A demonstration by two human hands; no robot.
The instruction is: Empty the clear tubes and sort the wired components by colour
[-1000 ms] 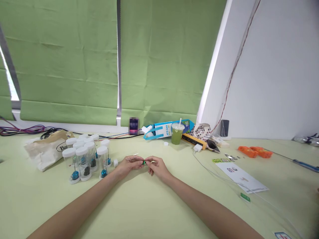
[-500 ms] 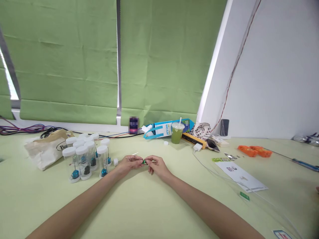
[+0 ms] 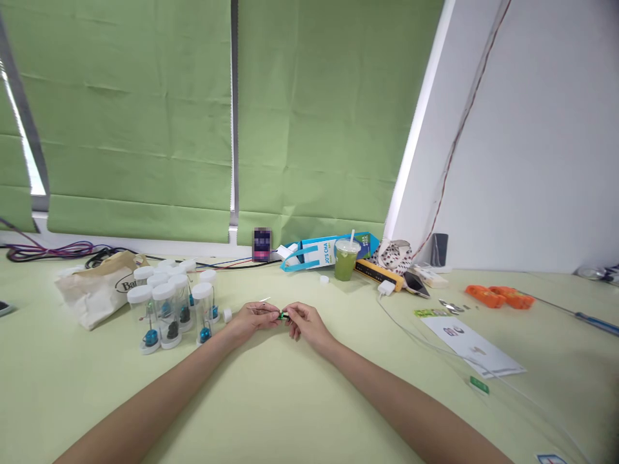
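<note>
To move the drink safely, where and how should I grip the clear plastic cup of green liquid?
Grip the clear plastic cup of green liquid around its body, below the clear lid, probably from the near side: it stands upright, with the blue-and-white bag behind and the long yellow power strip at its right. Avoid the thin white straw.

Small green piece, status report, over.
Left hand, right hand: both pinching small green piece. Piece partly hidden by grip. White cap beside left hand.
</note>
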